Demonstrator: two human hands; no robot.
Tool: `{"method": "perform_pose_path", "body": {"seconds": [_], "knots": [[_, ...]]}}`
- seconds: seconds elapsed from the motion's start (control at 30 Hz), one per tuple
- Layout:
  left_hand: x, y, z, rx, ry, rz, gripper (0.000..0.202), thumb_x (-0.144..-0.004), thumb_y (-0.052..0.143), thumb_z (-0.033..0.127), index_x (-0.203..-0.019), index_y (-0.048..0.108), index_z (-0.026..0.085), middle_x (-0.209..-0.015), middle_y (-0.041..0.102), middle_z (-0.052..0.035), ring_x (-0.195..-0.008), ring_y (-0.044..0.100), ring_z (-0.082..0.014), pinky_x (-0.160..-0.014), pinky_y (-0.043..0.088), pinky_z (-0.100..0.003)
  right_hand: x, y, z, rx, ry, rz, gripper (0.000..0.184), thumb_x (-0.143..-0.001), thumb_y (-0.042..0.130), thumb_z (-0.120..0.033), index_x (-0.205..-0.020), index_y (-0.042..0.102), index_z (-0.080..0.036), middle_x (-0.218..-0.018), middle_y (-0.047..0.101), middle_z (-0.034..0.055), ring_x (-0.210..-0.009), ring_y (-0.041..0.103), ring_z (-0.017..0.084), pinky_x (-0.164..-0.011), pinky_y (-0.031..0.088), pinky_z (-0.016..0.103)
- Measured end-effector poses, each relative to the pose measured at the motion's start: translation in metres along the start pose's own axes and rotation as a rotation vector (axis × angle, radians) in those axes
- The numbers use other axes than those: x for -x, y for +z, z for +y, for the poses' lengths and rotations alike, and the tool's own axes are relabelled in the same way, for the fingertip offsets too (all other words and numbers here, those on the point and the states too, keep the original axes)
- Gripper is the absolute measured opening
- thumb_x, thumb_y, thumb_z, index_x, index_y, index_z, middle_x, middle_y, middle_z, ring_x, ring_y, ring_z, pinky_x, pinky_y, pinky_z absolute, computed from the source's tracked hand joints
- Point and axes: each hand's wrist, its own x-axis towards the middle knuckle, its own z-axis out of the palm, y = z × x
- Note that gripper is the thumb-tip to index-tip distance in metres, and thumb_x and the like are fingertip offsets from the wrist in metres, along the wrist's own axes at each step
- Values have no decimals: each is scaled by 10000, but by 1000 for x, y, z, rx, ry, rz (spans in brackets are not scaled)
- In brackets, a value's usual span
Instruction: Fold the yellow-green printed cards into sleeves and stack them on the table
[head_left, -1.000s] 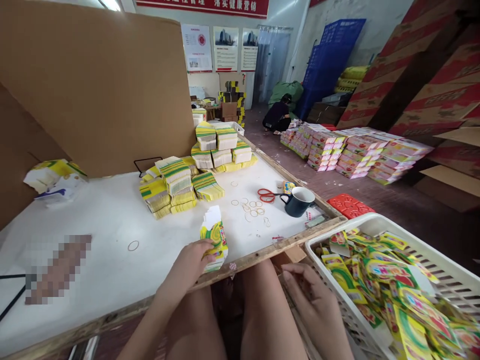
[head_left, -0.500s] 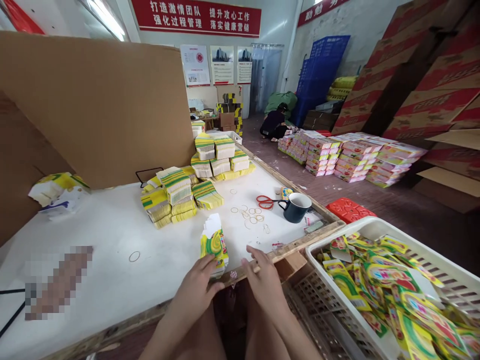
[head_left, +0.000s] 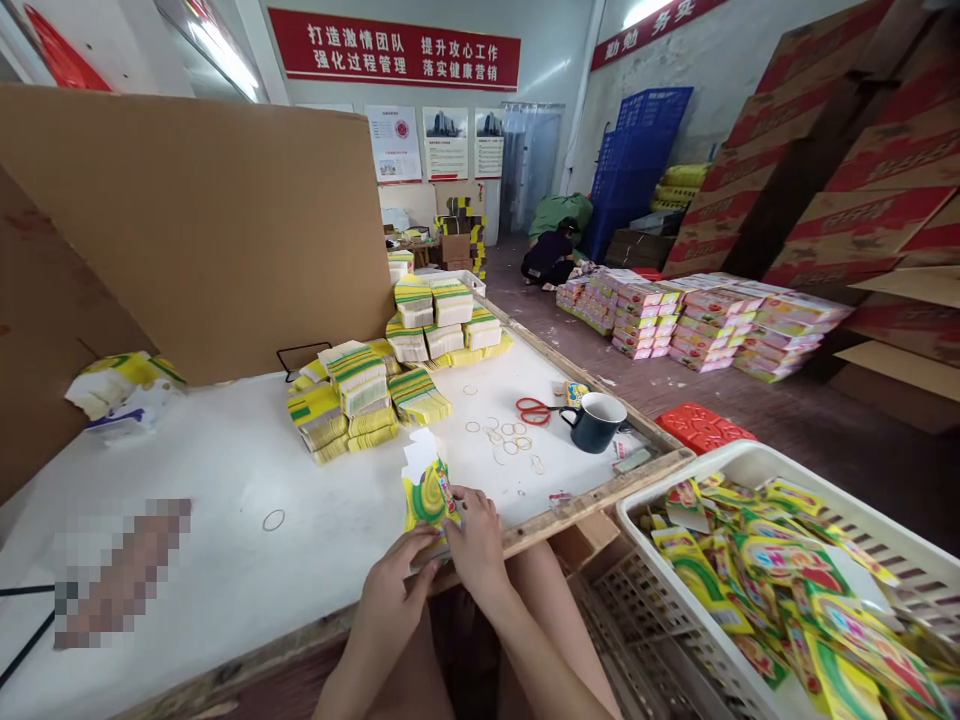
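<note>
A bright tube light (head_left: 225, 65) glares upper left; outer edges look stretched.

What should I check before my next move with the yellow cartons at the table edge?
1. Left hand at the cartons: ok, at their near end.
2. Right hand at the cartons: ok, at their right side.
3. Firm grip by either hand: cannot tell.
4. Scissors away from both hands: ok, beside the mug.
5. Mug upright: ok.
6. Bands gathered together neatly: not ok, scattered loose.
</note>
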Motion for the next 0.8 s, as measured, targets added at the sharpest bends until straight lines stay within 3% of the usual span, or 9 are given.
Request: {"method": "perform_pose_path", "body": {"seconds": [0.1, 0.17, 0.23, 0.3, 0.4, 0.47, 0.67, 0.8], "knots": [[1, -1, 3, 32, 3, 47, 242, -833, 540, 269, -1029, 660, 192, -1120, 698, -107, -1076, 625, -248, -963, 479, -409, -2, 0, -4, -81, 21, 57, 291, -701, 515, -57, -943, 620, -180, -1036, 632, 105, -1007, 535, 287, -894, 385, 421], [4, -5, 7, 77, -27, 155, 256, -846, 530, 303, -1049, 631, 185, -1119, 686, -111, -1071, 620, -246, -962, 474, -404, 3, -8, -9, -145, 9, 54, 145, -770, 511, -132, -878, 595, -181, -914, 647, 80, -882, 572, 246, -828, 433, 381], [9, -11, 15, 235, -119, 328, 310, -836, 552, 353, -1087, 594, 176, -1139, 668, -119, -1063, 618, -253, -941, 486, -398, 12, -21, -14, -278, -10, 5, 109, -850, 485, -251, -858, 572, -187, -821, 649, 48, -769, 590, 199, -726, 475, 315], [15, -17, 24, 504, -231, 391, 380, -794, 612, 395, -1097, 601, 165, -1136, 679, -121, -1052, 626, -268, -910, 507, -384, 26, -36, -18, -525, 7, -74, 180, -869, 500, -352, -873, 564, -184, -791, 653, 38, -731, 599, 174, -668, 486, 273], [24, -18, 39, 874, -336, 209, 437, -711, 702, 434, -1046, 678, 155, -1071, 725, -122, -1055, 628, -310, -897, 512, -399, 48, -52, -16, -897, 130, -182, 283, -782, 639, -437, -863, 580, -172, -722, 654, 30, -680, 602, 163, -651, 482, 268], [31, -13, 48, 1033, -380, 102, 453, -642, 753, 463, -980, 722, 163, -1033, 742, -122, -1057, 625, -334, -903, 502, -424, 61, -57, -9, -993, 211, -222, 337, -722, 700, -468, -835, 598, -168, -665, 649, 23, -637, 600, 158, -633, 479, 270], [47, 13, 63, 1319, -407, -60, 512, -554, 790, 508, -944, 750, 179, -1024, 739, -142, -1056, 616, -364, -912, 469, -466, 83, -58, 17, -1023, 240, -289, 314, -693, 740, -454, -781, 651, -166, -769, 682, 57, -721, 628, 192, -674, 500, 307], [51, 20, 59, 1349, -438, -31, 443, -590, 803, 417, -952, 743, 168, -982, 748, -142, -1008, 640, -343, -886, 482, -440, 90, -60, 23, -938, 192, -305, 272, -749, 697, -422, -831, 680, -164, -835, 686, 71, -805, 631, 210, -731, 503, 317]]}}
